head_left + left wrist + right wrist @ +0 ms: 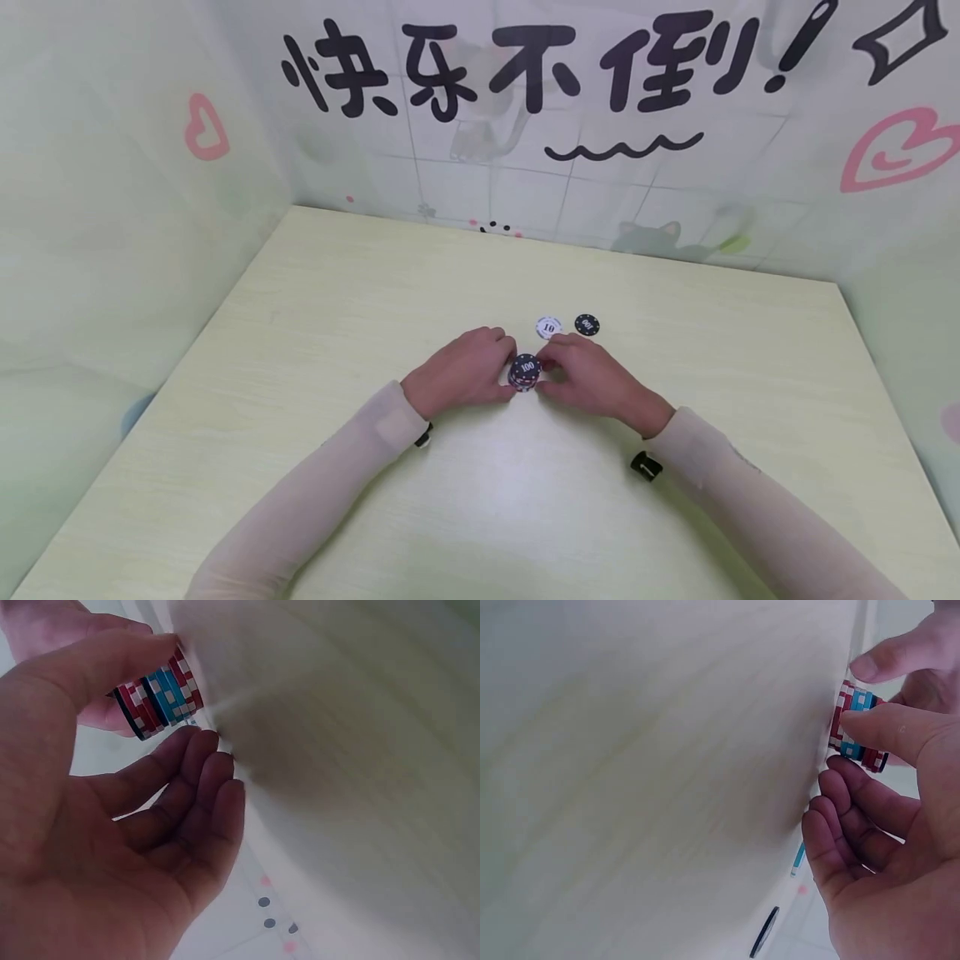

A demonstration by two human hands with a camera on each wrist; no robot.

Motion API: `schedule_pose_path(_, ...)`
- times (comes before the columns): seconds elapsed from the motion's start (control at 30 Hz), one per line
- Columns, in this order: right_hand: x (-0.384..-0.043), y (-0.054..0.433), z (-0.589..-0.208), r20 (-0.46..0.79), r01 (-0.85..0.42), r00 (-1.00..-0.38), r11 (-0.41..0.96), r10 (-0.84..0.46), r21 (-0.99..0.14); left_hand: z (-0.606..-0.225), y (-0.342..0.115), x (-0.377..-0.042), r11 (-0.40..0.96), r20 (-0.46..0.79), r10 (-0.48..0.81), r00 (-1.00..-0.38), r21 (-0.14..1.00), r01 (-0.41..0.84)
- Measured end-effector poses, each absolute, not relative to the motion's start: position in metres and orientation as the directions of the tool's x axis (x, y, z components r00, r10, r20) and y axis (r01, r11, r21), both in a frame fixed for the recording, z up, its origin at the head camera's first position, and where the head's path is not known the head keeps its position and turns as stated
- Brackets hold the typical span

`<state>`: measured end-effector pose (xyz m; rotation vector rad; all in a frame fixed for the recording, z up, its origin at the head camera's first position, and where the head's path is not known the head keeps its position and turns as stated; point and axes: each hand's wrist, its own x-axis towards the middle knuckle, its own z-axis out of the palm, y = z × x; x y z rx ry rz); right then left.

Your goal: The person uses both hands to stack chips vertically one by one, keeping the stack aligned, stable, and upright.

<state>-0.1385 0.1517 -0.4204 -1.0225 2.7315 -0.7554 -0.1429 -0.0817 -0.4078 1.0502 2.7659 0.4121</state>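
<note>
- The left hand (461, 372) rests on the table (375, 283) just left of the stack of chips (524, 372). Its thumb lies against the side of the stack, as the left wrist view shows, and the other fingers (202, 787) curve loosely below it, so it holds the stack from that side.
- The right hand (592, 379) lies just right of the stack, thumb (889, 727) pressed on its edge and forefinger at the far side; it grips the stack from its side, the remaining fingers curled loosely beneath.
- The stack of chips stands upright on the table between the two hands, touching both. Its top chip is dark and reads 100; red, blue and black edges with white marks show in the wrist views (157, 701).
- Just beyond the stack, past the right hand's fingertips, a white chip (548, 327) marked 10 lies flat.
- To the right of that white chip, close but apart from it, a black chip (587, 324) lies flat.
- Well beyond the stack, a wall (675, 192) with black lettering and pink hearts closes off the table's far edge.
</note>
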Motion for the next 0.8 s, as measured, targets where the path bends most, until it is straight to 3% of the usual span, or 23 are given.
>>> schedule_pose_path(0.4, -0.142, 0.17, -0.419, 0.041, -0.53, -0.804, 0.683, -0.594, -0.503, -0.411, -0.082, -0.141, 0.724, -0.055, 0.658, -0.751, 0.323, 0.61)
schedule_pose_path(0.67, -0.155, 0.188, -0.415, 0.046, -0.314, -0.94, 0.806, -0.338, -0.501, -0.411, -0.083, -0.141, 0.716, -0.036, 0.66, -0.75, 0.331, 0.614)
schedule_pose_path(0.8, -0.161, 0.194, -0.415, 0.003, -0.214, -0.971, 0.861, -0.24, -0.462, -0.411, -0.084, -0.141, 0.711, -0.03, 0.665, -0.746, 0.33, 0.621)
